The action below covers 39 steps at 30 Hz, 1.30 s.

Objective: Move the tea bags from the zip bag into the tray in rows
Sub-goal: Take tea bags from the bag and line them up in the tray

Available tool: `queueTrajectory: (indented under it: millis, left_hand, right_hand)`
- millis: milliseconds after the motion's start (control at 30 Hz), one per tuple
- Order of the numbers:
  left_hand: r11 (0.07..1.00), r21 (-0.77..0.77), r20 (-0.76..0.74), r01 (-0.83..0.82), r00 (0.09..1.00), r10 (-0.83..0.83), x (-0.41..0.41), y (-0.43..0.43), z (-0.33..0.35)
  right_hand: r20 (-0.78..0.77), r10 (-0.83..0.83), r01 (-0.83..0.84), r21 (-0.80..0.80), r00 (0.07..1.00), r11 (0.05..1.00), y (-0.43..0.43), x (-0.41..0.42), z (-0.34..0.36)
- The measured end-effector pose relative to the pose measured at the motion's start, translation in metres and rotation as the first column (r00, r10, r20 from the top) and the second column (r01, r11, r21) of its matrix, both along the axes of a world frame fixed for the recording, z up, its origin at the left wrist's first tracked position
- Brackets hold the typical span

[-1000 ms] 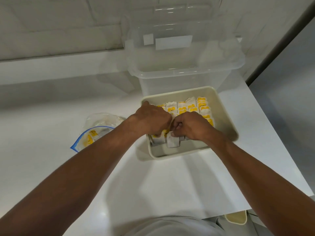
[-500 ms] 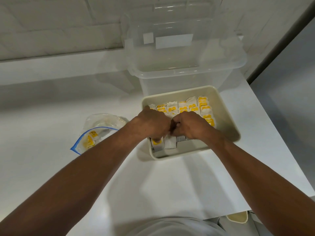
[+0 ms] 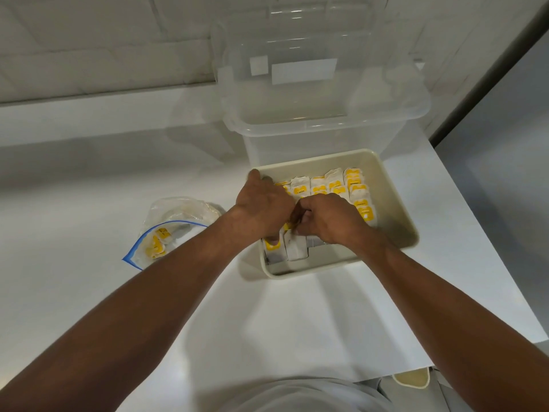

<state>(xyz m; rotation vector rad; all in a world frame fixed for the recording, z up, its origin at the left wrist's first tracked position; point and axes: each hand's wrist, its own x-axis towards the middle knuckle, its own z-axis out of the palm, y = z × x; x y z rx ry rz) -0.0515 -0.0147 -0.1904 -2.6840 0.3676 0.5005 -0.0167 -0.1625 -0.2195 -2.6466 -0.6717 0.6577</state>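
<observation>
A cream tray (image 3: 395, 203) sits on the white counter and holds white tea bags with yellow labels (image 3: 335, 185) standing in rows. Both hands are inside it, knuckles together over the near row. My left hand (image 3: 264, 206) has its fingers curled down onto tea bags at the tray's left side, its thumb at the rim. My right hand (image 3: 329, 221) is curled round tea bags in the middle; the fingertips are hidden. To the left lies a clear zip bag (image 3: 166, 233) with a blue seal, a few tea bags still inside.
A large clear plastic storage bin (image 3: 320, 114) stands directly behind the tray, against the tiled wall. The counter's right edge drops away beside the tray. A cream object (image 3: 411, 379) shows below the counter's near edge.
Both hands stayed bunched over the near row, shifting slightly toward the tray's near side. The left thumb now reaches the tray's far left rim. The zip bag has not moved.
</observation>
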Motion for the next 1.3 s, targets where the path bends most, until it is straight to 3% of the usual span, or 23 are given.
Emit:
queueTrajectory:
  millis: [367, 600, 733, 900, 1133, 1300]
  left_hand:
    - [0.998, 0.064, -0.008, -0.018, 1.000, 0.018, 0.003, -0.003, 0.005]
    - [0.968, -0.223, 0.061, -0.114, 0.990, 0.130, -0.002, 0.018, 0.034]
    - [0.863, -0.480, 0.103, -0.159, 0.966, 0.236, -0.015, 0.036, 0.044]
    - [0.649, -0.729, 0.059, -0.219, 0.924, 0.378, -0.042, 0.051, 0.038]
    - [0.427, -0.875, -0.005, -0.230, 0.885, 0.467, -0.082, 0.078, 0.023]
    - [0.416, -0.883, 0.003, -0.217, 0.884, 0.467, -0.104, 0.101, 0.014]
  right_hand:
    - [0.072, -0.010, 0.015, -0.078, 0.997, 0.997, 0.002, -0.004, -0.003]
    - [0.007, -0.051, 0.052, -0.042, 0.999, 0.998, -0.002, -0.001, 0.006]
    - [-0.023, -0.080, 0.082, 0.106, 0.997, 0.991, -0.003, -0.005, 0.013]
    - [0.002, -0.080, 0.077, 0.227, 0.997, 0.971, 0.005, -0.013, 0.029]
    - [0.052, -0.008, -0.007, 0.273, 0.999, 0.962, 0.031, -0.035, 0.054]
    - [0.075, 0.024, -0.045, 0.282, 0.997, 0.959, 0.058, -0.055, 0.062]
